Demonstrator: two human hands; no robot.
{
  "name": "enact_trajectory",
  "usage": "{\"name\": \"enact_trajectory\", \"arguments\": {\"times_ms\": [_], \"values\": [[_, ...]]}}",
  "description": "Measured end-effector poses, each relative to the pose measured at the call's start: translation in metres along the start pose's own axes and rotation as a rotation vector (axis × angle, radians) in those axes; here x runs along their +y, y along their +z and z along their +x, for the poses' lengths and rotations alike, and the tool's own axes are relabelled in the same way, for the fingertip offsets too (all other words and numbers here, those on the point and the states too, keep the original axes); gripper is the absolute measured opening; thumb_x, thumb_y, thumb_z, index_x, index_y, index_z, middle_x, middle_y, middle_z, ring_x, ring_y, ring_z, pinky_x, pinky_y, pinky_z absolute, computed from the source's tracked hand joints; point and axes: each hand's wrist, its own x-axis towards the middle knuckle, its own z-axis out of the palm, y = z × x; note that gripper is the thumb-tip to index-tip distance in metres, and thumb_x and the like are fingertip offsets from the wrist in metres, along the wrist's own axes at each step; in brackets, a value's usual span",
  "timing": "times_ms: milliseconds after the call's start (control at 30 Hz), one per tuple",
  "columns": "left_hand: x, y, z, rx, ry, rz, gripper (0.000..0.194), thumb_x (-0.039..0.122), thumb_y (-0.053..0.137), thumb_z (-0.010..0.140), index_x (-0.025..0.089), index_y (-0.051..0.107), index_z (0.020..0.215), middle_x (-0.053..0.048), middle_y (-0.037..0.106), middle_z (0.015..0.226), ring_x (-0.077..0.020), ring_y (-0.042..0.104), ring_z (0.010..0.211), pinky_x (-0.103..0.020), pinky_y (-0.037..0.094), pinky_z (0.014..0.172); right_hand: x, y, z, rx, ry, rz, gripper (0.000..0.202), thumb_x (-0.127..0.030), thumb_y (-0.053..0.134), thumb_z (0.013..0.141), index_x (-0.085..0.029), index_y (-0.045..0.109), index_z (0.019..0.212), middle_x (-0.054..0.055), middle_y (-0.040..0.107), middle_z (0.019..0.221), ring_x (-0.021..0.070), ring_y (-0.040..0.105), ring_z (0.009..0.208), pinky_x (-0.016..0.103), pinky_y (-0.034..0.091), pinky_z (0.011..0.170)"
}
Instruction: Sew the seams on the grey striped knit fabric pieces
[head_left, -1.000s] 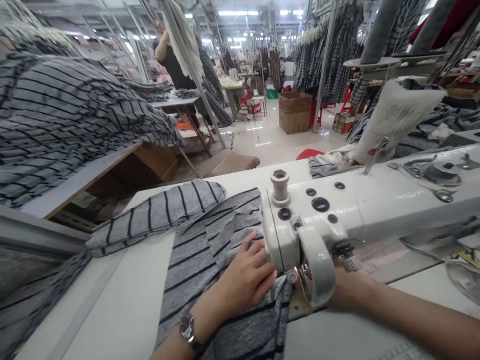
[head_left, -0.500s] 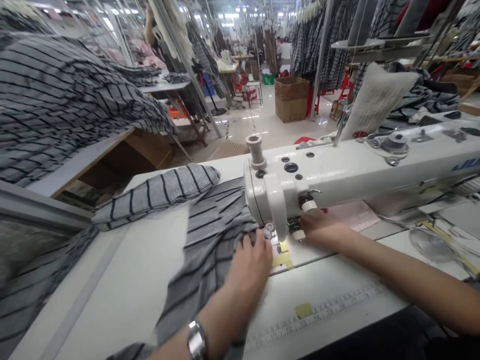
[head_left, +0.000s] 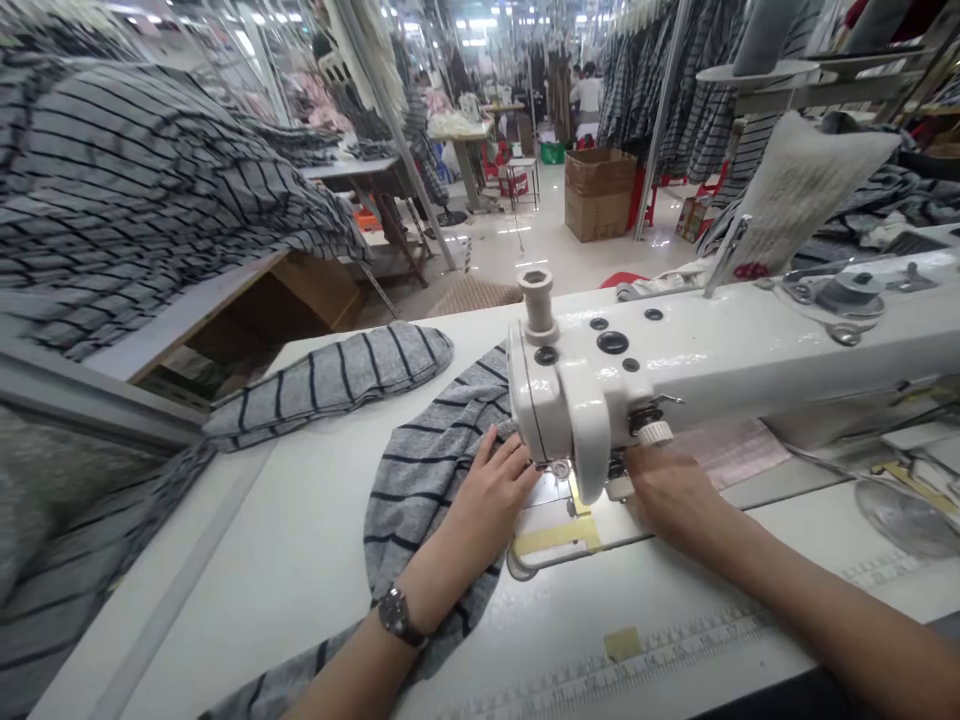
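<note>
We find the left hand (head_left: 491,497) lying palm down, fingers loosely extended, on the grey knit fabric with dark stripes (head_left: 420,470). The fabric lies beneath that hand and forearm, spread on the white surface (head_left: 315,540) and reaching up beside the head of the white sewing machine (head_left: 750,340). We note the right hand (head_left: 667,490) just behind the machine's needle area, fingers bent; their tips are hidden, so we cannot tell whether they grip anything. A pale pink cloth (head_left: 739,450) lies just beyond the right hand. Beyond the left hand, to its left, we record a folded grey striped piece (head_left: 337,380).
</note>
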Motion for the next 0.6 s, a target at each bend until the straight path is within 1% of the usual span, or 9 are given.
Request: {"name": "enact_trajectory", "arguments": {"times_ms": [67,133,233,300,333,400,467,533,600], "values": [[-0.001,0.0,0.002,-0.013,-0.002,0.007,0.034,-0.001,0.041,0.087,0.018,0.067,0.097,-0.011,0.069,0.106,-0.0278,0.057,0.12,-0.056,0.039,0.11,0.003,0.001,-0.001,0.002,0.037,0.092,0.033,-0.013,0.044,0.088,-0.008,0.049,0.12,0.007,0.059,0.079,0.0148,0.05,0.053,0.025,0.033,0.044],[0.0,0.0,0.005,-0.027,-0.004,0.015,0.035,-0.004,0.04,0.085,0.017,0.066,0.097,-0.011,0.068,0.107,-0.0276,0.057,0.12,-0.054,0.041,0.109,0.006,-0.001,0.0,-0.011,0.09,0.164,0.035,-0.013,0.045,0.088,-0.006,0.046,0.123,0.01,0.059,0.085,0.018,0.056,0.064,0.026,0.04,0.05],[0.002,0.0,0.006,-0.049,-0.022,0.042,0.038,-0.006,0.042,0.083,0.016,0.066,0.104,-0.011,0.068,0.111,-0.0263,0.059,0.119,-0.05,0.046,0.105,0.01,-0.008,0.002,-0.043,0.139,0.219,0.029,-0.011,0.045,0.09,-0.011,0.053,0.118,0.013,0.06,0.099,0.0197,0.061,0.077,0.028,0.047,0.062],[0.003,-0.005,0.001,-0.06,-0.068,0.078,0.041,-0.005,0.045,0.082,0.016,0.064,0.111,-0.012,0.067,0.117,-0.0274,0.06,0.118,-0.048,0.05,0.101,0.01,-0.015,0.0,-0.066,0.12,0.21,0.023,-0.012,0.043,0.094,-0.014,0.059,0.111,0.011,0.061,0.099,0.0183,0.062,0.075,0.027,0.047,0.062],[0.003,-0.009,-0.006,-0.065,-0.105,0.1,0.041,-0.004,0.047,0.082,0.015,0.063,0.114,-0.014,0.066,0.12,-0.0283,0.061,0.117,-0.047,0.052,0.097,0.009,-0.018,-0.003,-0.077,0.089,0.193,0.022,-0.014,0.042,0.097,-0.015,0.062,0.106,0.009,0.062,0.095,0.0176,0.061,0.071,0.027,0.046,0.06],[0.006,-0.022,-0.029,-0.081,-0.205,0.15,0.041,-0.003,0.049,0.081,0.012,0.062,0.117,-0.018,0.065,0.123,-0.0297,0.063,0.114,-0.044,0.056,0.09,0.004,-0.023,-0.013,-0.043,0.005,0.179,0.027,-0.02,0.038,0.102,-0.015,0.064,0.1,0.007,0.062,0.084,0.0169,0.06,0.064,0.026,0.043,0.056],[0.018,-0.037,-0.064,-0.119,-0.303,0.233,0.041,-0.003,0.05,0.081,0.011,0.062,0.118,-0.019,0.066,0.123,-0.03,0.066,0.109,-0.039,0.058,0.081,-0.007,-0.027,-0.026,0.024,-0.12,0.236,0.031,-0.027,0.036,0.105,-0.016,0.064,0.106,0.006,0.064,0.081,0.0164,0.061,0.063,0.026,0.042,0.056],[0.042,-0.051,-0.101,-0.157,-0.351,0.314,0.042,-0.003,0.051,0.081,0.011,0.062,0.118,-0.02,0.067,0.121,-0.0312,0.068,0.104,-0.036,0.058,0.073,-0.023,-0.028,-0.037,0.081,-0.272,0.3,0.032,-0.032,0.034,0.107,-0.018,0.061,0.117,0.003,0.065,0.079,0.0142,0.062,0.063,0.024,0.041,0.055],[0.072,-0.061,-0.13,-0.146,-0.341,0.326,0.04,0.001,0.051,0.083,0.011,0.063,0.12,-0.021,0.068,0.12,-0.0317,0.068,0.101,-0.036,0.056,0.071,-0.044,-0.028,-0.042,0.072,-0.397,0.286,0.033,-0.036,0.032,0.108,-0.021,0.06,0.117,0.001,0.063,0.074,0.0133,0.06,0.058,0.025,0.035,0.05]]}}
